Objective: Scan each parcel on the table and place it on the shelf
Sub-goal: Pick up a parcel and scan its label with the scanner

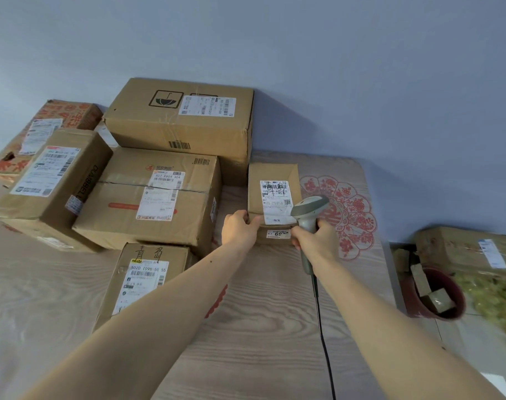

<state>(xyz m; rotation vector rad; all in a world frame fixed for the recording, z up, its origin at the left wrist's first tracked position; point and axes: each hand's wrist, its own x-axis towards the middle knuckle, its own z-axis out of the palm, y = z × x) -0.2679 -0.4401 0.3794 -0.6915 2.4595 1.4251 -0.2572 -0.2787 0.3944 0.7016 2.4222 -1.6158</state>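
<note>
The flat brown cardboard box point(148, 197) bore a white label reading "507 P804 304"; the near small carton point(148, 272) read "502D T098-50 55"; the left tilted box point(52, 180) side read "DUMBBELL".

Both arms outstretched, left grip point(240, 228) and right grip point(315, 238) closed.

Left hand point(240, 229) held the small parcel point(273, 197) on the worktop point(260, 313) by its near-left corner; right hand point(318, 241) gripped the scanner point(308, 215), head over the label point(276, 202).
</note>
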